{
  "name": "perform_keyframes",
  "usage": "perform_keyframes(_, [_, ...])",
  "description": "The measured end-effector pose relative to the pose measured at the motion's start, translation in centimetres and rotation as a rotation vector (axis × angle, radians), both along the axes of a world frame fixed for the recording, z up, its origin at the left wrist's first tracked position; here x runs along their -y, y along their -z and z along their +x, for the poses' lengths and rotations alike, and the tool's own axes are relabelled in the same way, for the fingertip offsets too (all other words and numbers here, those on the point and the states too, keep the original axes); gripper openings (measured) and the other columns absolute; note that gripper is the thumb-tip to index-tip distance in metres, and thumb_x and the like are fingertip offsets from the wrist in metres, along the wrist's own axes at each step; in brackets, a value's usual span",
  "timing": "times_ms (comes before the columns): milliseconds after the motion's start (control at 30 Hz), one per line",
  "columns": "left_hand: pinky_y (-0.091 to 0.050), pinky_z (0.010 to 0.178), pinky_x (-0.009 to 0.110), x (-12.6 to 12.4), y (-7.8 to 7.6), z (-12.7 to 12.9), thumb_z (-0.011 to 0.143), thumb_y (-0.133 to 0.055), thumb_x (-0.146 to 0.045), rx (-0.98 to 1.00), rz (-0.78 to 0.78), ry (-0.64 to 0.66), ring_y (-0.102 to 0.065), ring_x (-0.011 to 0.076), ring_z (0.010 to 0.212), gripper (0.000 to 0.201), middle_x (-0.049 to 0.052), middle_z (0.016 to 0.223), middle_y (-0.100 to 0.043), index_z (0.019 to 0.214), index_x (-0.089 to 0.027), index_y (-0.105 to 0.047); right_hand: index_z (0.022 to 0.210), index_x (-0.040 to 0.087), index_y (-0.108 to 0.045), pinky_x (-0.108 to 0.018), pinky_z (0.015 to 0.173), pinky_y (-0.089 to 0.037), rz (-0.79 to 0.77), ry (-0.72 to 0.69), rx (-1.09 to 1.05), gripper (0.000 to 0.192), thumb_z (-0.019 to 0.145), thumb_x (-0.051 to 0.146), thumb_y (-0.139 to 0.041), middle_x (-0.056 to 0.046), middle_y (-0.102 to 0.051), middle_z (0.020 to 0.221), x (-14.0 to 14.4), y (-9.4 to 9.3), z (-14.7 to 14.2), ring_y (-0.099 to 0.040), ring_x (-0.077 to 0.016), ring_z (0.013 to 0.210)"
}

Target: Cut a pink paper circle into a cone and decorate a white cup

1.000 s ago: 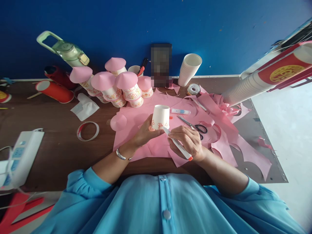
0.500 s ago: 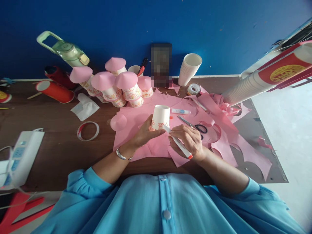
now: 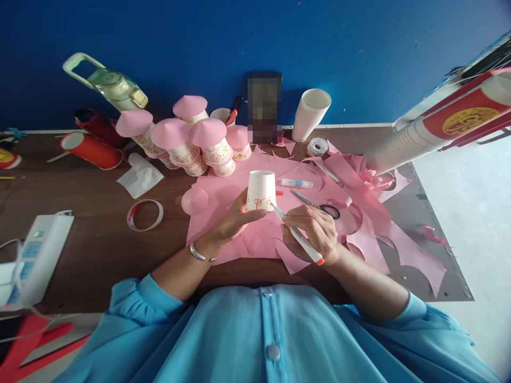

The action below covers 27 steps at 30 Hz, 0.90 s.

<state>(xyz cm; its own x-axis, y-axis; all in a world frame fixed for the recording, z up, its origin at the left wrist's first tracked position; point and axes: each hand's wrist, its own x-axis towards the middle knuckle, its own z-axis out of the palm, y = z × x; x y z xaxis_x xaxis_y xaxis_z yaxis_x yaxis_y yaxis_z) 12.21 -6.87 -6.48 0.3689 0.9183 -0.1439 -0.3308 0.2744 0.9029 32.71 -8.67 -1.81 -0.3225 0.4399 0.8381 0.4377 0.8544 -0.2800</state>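
My left hand (image 3: 238, 217) is closed around a white paper cup (image 3: 261, 186), held upside down above pink paper. Looping red-orange flower outlines run along the cup's lower band. In my right hand (image 3: 313, 230) is a white marker pen (image 3: 302, 242) with an orange-red end, its tip at the drawn band on the cup's right side. Beyond the right hand lie scissors (image 3: 315, 204) with black handles and a clear glue stick (image 3: 296, 183). Cut pink paper (image 3: 223, 234) spreads beneath both hands.
Decorated cup towers with pink cone roofs (image 3: 207, 133) stand at the back left. A stack of white cups (image 3: 312, 111) is by the blue wall, and a long cup stack (image 3: 403, 149) leans at right. A tape roll (image 3: 144, 215) and a power strip (image 3: 43, 255) lie left.
The cup has shifted and turned slightly left in my left hand. My right hand and the marker have moved a little right and down, with the tip now farther right on the band.
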Motion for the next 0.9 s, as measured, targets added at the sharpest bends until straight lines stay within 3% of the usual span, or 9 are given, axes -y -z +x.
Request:
perform_keyframes(233, [-0.055,0.101,0.043,-0.30,-0.47,0.28,0.086,-0.081,-0.033,0.216,-0.048,0.021,-0.070,0.0272,0.115,0.045,0.007,0.117,-0.076,0.128,-0.025,-0.068,0.114,0.019,-0.064,-0.030,0.058,-0.059,-0.004,0.045,-0.051,0.025,0.090,0.009,-0.065,-0.005,-0.073,0.082,0.01,0.10,0.28,-0.071,-0.0192,0.069])
perform_keyframes(400, [-0.056,0.103,0.044,-0.32,-0.56,0.30,0.086,-0.080,-0.031,0.296,-0.091,0.046,-0.073,0.0259,0.110,0.033,0.006,0.114,-0.078,0.117,-0.022,-0.072,0.119,0.020,-0.063,-0.031,0.065,-0.064,-0.052,0.018,-0.049,0.031,0.091,0.008,-0.066,-0.007,-0.077,0.091,-0.09,0.26,0.29,-0.077,-0.0213,0.080])
perform_keyframes(633, [-0.053,0.102,0.044,-0.01,-0.77,0.19,0.083,-0.086,-0.030,0.165,-0.060,0.104,-0.070,0.0302,0.120,0.047,0.008,0.125,-0.076,0.126,-0.025,-0.069,0.115,0.017,-0.063,-0.031,0.067,-0.066,-0.032,-0.045,-0.004,0.022,0.094,0.011,-0.065,-0.008,-0.075,0.087,0.04,0.30,0.04,-0.077,-0.0204,0.080])
perform_keyframes(767, [-0.052,0.091,0.036,-0.16,-0.95,0.36,0.082,-0.087,-0.031,0.106,-0.044,0.106,-0.069,0.0265,0.110,0.038,0.006,0.114,-0.075,0.116,-0.023,-0.071,0.114,0.018,-0.062,-0.033,0.064,-0.065,-0.035,-0.058,0.006,0.020,0.095,0.012,-0.063,-0.006,-0.073,0.084,0.05,0.19,0.05,-0.074,-0.0198,0.075])
perform_keyframes(900, [-0.050,0.088,0.035,-0.20,-0.72,0.29,0.079,-0.089,-0.033,0.076,-0.047,0.112,-0.065,0.0216,0.100,0.043,0.004,0.108,-0.072,0.115,-0.022,-0.067,0.112,0.017,-0.062,-0.031,0.061,-0.063,-0.039,-0.059,0.016,0.021,0.093,0.009,-0.064,-0.006,-0.071,0.082,0.06,0.07,0.09,-0.072,-0.0188,0.071])
